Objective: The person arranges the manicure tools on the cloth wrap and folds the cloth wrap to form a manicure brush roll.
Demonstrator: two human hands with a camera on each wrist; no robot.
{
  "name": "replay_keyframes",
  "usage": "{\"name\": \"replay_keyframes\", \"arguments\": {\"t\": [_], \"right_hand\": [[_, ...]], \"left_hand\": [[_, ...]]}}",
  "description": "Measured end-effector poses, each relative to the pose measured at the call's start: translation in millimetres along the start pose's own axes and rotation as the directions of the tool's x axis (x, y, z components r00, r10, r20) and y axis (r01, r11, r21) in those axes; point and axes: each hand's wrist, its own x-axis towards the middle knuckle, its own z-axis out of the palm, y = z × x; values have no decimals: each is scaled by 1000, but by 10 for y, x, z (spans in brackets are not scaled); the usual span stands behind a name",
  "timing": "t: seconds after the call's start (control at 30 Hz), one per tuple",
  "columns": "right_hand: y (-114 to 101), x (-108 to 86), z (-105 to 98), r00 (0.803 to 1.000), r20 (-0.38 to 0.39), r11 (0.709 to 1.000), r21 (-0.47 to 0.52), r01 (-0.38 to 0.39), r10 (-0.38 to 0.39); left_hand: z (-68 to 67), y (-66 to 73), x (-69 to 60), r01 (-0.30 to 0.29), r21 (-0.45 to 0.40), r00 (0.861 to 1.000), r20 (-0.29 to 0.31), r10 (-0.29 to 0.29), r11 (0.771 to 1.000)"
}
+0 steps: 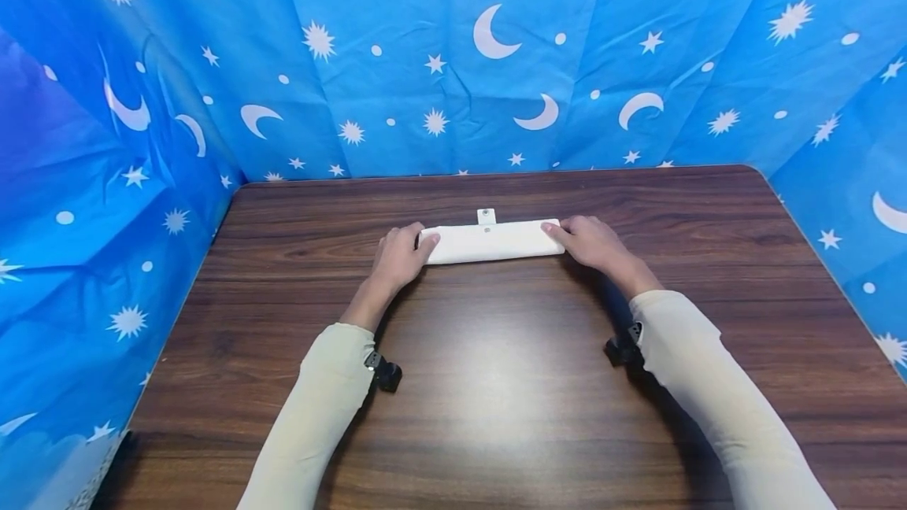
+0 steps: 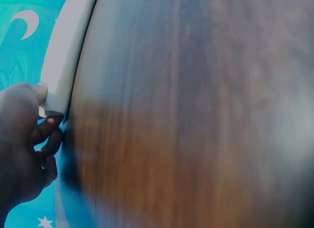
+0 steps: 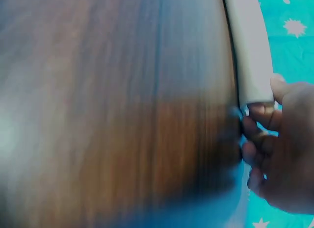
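A long, flat white pouch (image 1: 489,243) lies crosswise toward the back of the wooden table. From its far edge sticks out a small tab (image 1: 486,216) with a metal snap, and a matching snap stud sits on the body below it. My left hand (image 1: 402,254) pinches the left end, thumb on top and fingers beneath. At the opposite end my right hand (image 1: 590,241) pinches it the same way. Each wrist view shows the near hand, the left (image 2: 22,139) and the right (image 3: 289,144), with fingers curled under the pouch's end. What is inside the pouch is hidden.
The dark wood-grain table (image 1: 482,384) reflects a bright glare in front of the pouch. Blue cloth (image 1: 425,53) with white moons and stars hangs behind and along both sides. A small black camera (image 1: 386,373) is strapped to the left wrist, another (image 1: 620,349) to the right.
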Motion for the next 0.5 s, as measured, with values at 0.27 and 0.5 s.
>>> {"name": "replay_keyframes", "arguments": {"t": [0.27,0.5], "right_hand": [[-8,26,6,999,-28,981,-187,-42,38],[-51,44,2,998,-48,981,-191,-45,36]], "left_hand": [[51,147,15,-149,109,980,-119,162,983],[184,358,32,-350,-9,932,-104,347,937]]}}
